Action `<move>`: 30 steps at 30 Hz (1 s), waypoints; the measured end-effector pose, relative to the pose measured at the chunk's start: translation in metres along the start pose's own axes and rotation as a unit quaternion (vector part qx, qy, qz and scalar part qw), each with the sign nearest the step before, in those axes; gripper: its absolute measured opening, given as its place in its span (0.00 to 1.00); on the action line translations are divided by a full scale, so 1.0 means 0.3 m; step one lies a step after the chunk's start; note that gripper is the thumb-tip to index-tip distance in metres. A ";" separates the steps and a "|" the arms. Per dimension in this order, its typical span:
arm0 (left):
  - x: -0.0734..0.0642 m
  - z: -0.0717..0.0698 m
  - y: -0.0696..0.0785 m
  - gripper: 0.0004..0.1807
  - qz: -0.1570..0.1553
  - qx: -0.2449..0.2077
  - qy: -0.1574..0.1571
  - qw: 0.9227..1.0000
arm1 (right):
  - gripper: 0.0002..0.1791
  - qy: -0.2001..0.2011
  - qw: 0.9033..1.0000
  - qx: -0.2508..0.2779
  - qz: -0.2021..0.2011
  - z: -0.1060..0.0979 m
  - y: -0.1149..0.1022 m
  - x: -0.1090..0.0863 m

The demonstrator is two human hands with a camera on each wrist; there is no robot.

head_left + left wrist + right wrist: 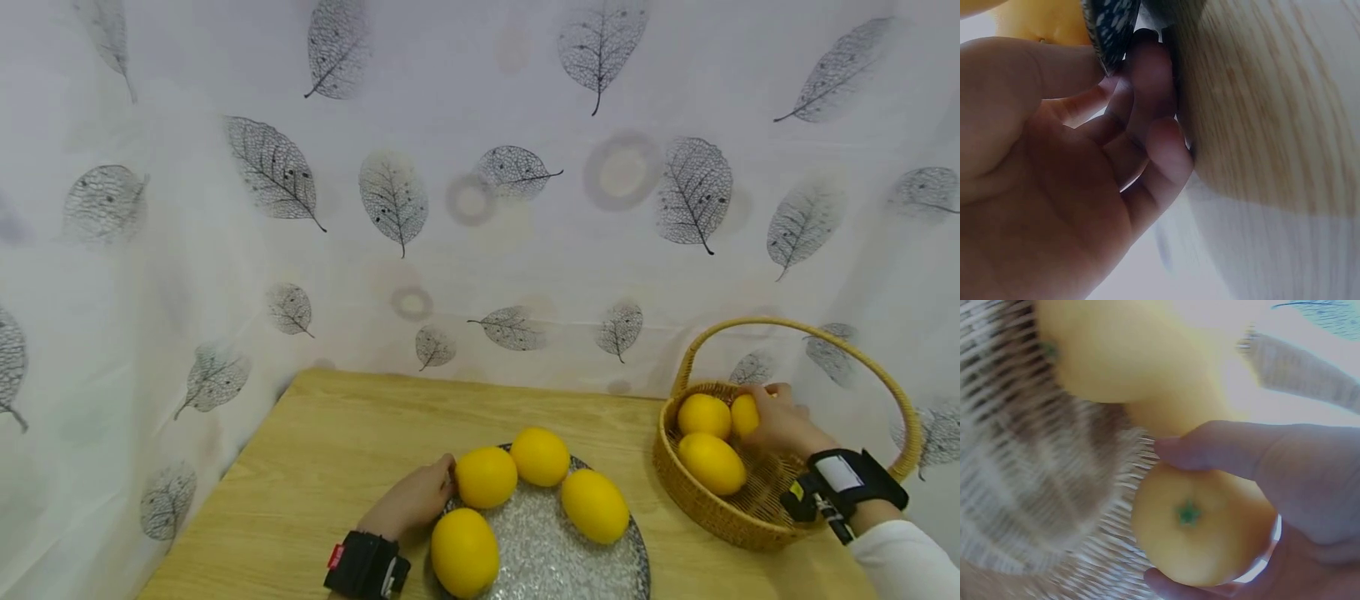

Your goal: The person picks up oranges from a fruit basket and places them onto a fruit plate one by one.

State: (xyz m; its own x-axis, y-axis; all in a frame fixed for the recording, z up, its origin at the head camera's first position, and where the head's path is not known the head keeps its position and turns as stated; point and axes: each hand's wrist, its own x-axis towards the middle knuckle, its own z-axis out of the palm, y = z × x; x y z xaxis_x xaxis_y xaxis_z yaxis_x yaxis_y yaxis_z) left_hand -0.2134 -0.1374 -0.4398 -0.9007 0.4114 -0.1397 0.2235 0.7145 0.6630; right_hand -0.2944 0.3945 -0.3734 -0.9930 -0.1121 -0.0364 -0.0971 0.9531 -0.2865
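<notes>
My left hand [416, 502] grips the left rim of a round speckled grey plate [551, 546]; in the left wrist view the thumb lies over the dark rim [1110, 28] and the fingers curl beneath it. Several yellow lemons lie around the plate, among them a lemon [487, 477] right beside that hand. Over at the right, my right hand [780, 422] reaches into a wicker basket [701, 510] and holds a lemon [1207, 547] between thumb and fingers. Two other lemons, a back one [704, 416] and a front one [712, 463], lie in the basket.
The basket's tall arched handle [813, 331] rises above the right hand. Both basket and plate stand on a wooden table [322, 450]. A pale curtain with leaf prints [480, 258] hangs behind and at the sides.
</notes>
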 end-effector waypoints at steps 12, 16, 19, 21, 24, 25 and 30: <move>-0.003 0.000 0.003 0.08 0.000 0.003 0.003 1.000 | 0.45 0.168 0.982 -0.005 -0.083 -0.093 -0.311 -0.137; -0.001 0.003 0.004 0.08 0.001 -0.001 0.002 1.000 | 0.45 0.201 0.972 0.013 -0.121 -0.074 -0.476 -0.206; 0.003 0.007 0.002 0.08 -0.002 -0.001 0.000 1.000 | 0.46 0.210 0.966 0.027 -0.145 -0.037 -0.584 -0.251; 0.005 0.007 -0.001 0.09 -0.003 -0.002 0.000 1.000 | 0.45 0.216 0.963 0.034 -0.157 -0.004 -0.646 -0.276; 0.007 0.007 -0.007 0.09 -0.005 -0.002 0.001 1.000 | 0.45 0.221 0.960 0.039 -0.170 0.057 -0.724 -0.302; 0.007 0.007 -0.008 0.09 -0.005 -0.003 0.002 1.000 | 0.45 0.214 0.962 0.042 -0.168 0.077 -0.747 -0.310; 0.009 0.010 -0.016 0.07 0.013 -0.006 0.000 1.000 | 0.44 0.180 0.969 0.053 -0.162 0.183 -0.839 -0.327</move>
State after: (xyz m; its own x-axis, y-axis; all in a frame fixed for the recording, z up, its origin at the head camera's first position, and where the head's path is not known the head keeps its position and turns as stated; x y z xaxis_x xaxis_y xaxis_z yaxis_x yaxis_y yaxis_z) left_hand -0.2157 -0.1381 -0.4454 -0.8945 0.4300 -0.1226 0.2427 0.6972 0.6745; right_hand -0.1688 0.1503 -0.3503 -0.8728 -0.2766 0.4022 -0.4184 0.8482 -0.3247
